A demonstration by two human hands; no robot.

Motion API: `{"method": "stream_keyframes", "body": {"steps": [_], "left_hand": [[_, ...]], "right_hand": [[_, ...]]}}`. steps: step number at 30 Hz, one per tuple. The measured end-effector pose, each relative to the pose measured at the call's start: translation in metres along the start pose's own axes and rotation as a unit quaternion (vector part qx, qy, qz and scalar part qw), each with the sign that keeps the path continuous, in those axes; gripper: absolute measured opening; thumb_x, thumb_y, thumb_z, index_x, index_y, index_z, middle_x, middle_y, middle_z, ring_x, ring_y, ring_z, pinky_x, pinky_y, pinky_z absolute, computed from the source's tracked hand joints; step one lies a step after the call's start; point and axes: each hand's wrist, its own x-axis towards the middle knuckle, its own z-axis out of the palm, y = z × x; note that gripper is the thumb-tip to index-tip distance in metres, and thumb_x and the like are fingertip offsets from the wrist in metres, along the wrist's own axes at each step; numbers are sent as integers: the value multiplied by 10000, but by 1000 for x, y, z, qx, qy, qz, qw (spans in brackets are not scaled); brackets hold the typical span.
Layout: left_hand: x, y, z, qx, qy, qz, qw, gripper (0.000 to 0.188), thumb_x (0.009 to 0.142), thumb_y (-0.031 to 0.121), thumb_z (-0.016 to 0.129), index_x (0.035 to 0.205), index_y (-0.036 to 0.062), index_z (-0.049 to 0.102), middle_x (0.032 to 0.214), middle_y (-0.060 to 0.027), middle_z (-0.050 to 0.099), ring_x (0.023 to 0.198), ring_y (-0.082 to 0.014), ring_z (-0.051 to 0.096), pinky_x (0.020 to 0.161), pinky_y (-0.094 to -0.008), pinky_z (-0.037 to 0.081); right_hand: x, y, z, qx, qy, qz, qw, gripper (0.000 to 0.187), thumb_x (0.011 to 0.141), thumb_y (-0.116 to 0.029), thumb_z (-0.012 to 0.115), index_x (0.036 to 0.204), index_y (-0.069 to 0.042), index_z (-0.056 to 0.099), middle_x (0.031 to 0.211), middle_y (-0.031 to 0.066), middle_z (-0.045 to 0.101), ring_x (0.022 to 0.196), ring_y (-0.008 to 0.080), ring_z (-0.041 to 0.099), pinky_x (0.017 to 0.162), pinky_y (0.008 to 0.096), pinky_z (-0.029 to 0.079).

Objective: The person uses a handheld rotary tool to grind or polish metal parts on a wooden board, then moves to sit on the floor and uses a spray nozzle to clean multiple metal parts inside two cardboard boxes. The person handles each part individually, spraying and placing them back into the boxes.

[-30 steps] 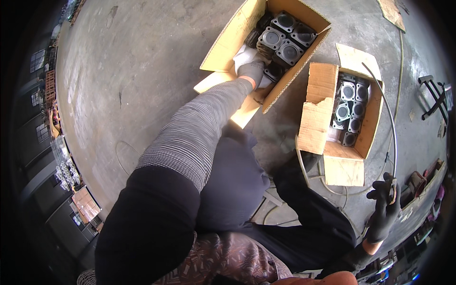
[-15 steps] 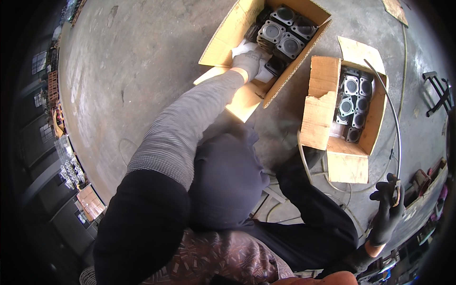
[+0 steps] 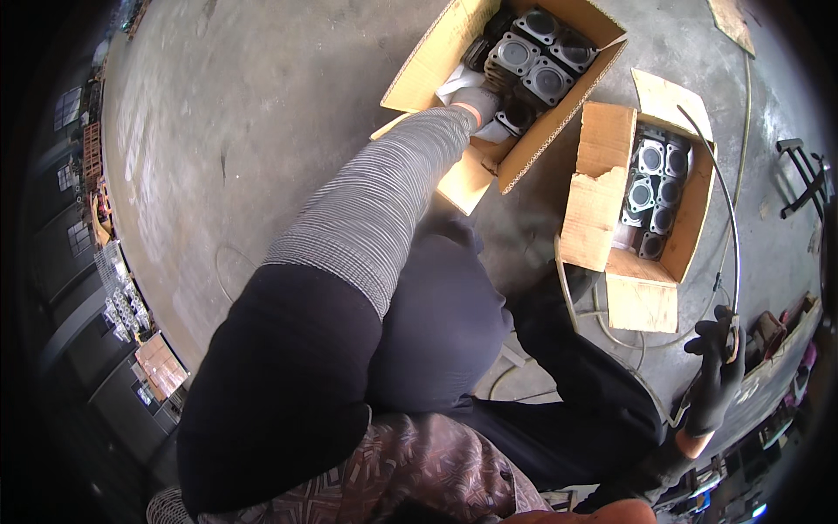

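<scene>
My left hand (image 3: 480, 103), in a grey glove, reaches into the near end of a large open cardboard box (image 3: 550, 148). Its fingers point down and are hidden, so any hold cannot be made out. Right beside it sits a dark metal cylinder part (image 3: 517, 115), and white sheeting (image 3: 456, 83) lies by the wrist. Several similar grey parts with square flanges, such as this cylinder (image 3: 515, 54), stand packed farther in. Off to the right, my gloved right hand (image 3: 717, 371) is closed round the lower end of a long, thin, curved metal tube (image 3: 731, 218).
A smaller open cardboard box (image 3: 595, 205) of similar metal parts stands to the right. Loops of pale hose (image 3: 618, 348) lie on the concrete floor (image 3: 262, 105). A black metal stand (image 3: 803, 179) is at the far right. My bent legs (image 3: 445, 323) are below the boxes.
The whole view has shifted slightly. My left hand has moved a little right inside the box, and the part beside it shows more of its round face. My right hand still holds the tube.
</scene>
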Motion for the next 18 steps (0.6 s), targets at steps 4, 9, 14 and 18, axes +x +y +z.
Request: {"method": "stream_keyframes", "body": {"steps": [4, 9, 14, 18], "left_hand": [[-17, -7, -37, -339, -76, -170, 922, 403, 939, 445, 636, 1169, 151, 786, 1153, -92, 797, 1122, -283, 724, 964, -407, 548], [-27, -5, -52, -46, 45, 3, 998, 359, 916, 373, 655, 1136, 131, 804, 1167, -117, 795, 1100, -316, 745, 919, -442, 575], [-34, -6, -64, -68, 77, 8, 995, 398, 909, 409, 647, 1144, 125, 797, 1118, -153, 795, 1066, -357, 744, 906, -443, 575], [-34, -9, -74, -77, 39, 23, 996, 398, 913, 393, 631, 1142, 112, 796, 1128, -158, 791, 1081, -354, 738, 920, -439, 571]], "right_hand": [[1, 1, 1, -6, -6, 10, 1000, 418, 1054, -55, 542, 1455, 60, 559, 1090, 135, 715, 851, 158, 665, 776, 299, 550], [-1, 3, 2, 12, -8, 19, 1000, 421, 1040, -39, 543, 1448, 60, 569, 1073, 138, 719, 845, 158, 667, 776, 296, 554], [4, 5, 0, -8, -3, 18, 1000, 420, 1041, -45, 549, 1446, 61, 575, 1059, 134, 721, 830, 160, 669, 758, 294, 552], [4, 3, 1, 5, -6, 34, 999, 418, 1046, -54, 549, 1447, 62, 574, 1056, 133, 722, 832, 163, 671, 756, 295, 551]]}}
